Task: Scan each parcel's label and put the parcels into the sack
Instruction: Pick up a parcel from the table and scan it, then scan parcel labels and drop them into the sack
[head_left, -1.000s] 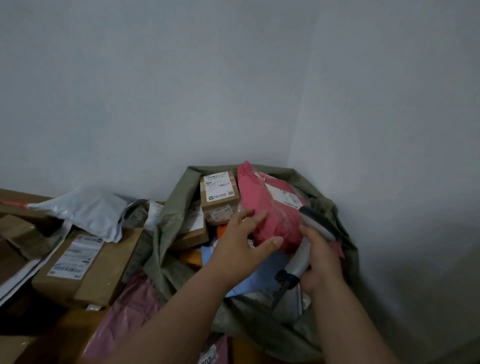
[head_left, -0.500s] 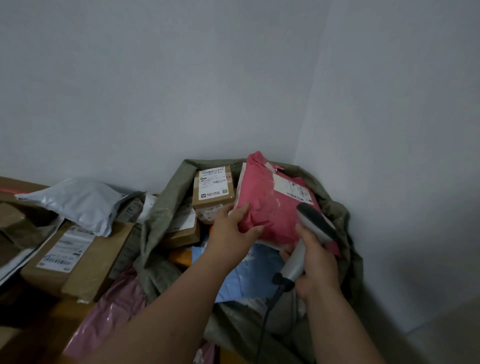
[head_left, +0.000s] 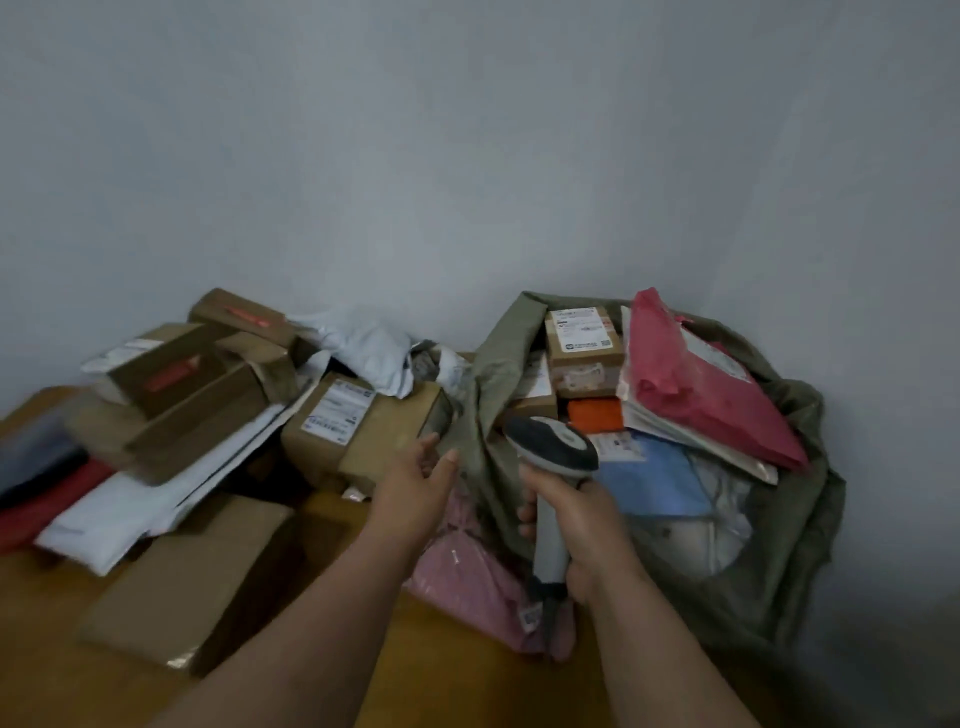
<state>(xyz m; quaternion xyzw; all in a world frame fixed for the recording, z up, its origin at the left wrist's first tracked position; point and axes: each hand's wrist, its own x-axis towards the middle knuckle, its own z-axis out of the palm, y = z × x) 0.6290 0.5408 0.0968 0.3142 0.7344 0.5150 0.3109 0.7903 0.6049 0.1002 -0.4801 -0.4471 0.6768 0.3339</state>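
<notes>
An olive-green sack (head_left: 789, 561) stands at the right, stuffed with parcels. A red mailer (head_left: 696, 395) leans at its top right beside a small labelled box (head_left: 582, 345). My right hand (head_left: 576, 525) grips a grey barcode scanner (head_left: 550, 452) in front of the sack's mouth. My left hand (head_left: 415, 488) is empty with fingers apart, reaching toward a labelled cardboard box (head_left: 358, 426) at the sack's left edge. A pink mailer (head_left: 478, 577) lies on the table below both hands.
A wooden table (head_left: 52, 649) carries a heap of brown boxes (head_left: 197, 384), white mailers (head_left: 119, 509) and a grey mailer (head_left: 363, 343) at the left. A plain cardboard box (head_left: 192, 582) lies near the front. Grey walls meet in a corner behind the sack.
My left hand let go of the red mailer, which now rests in the sack, and moved left toward the labelled box. The view swung left, showing the parcel heap.
</notes>
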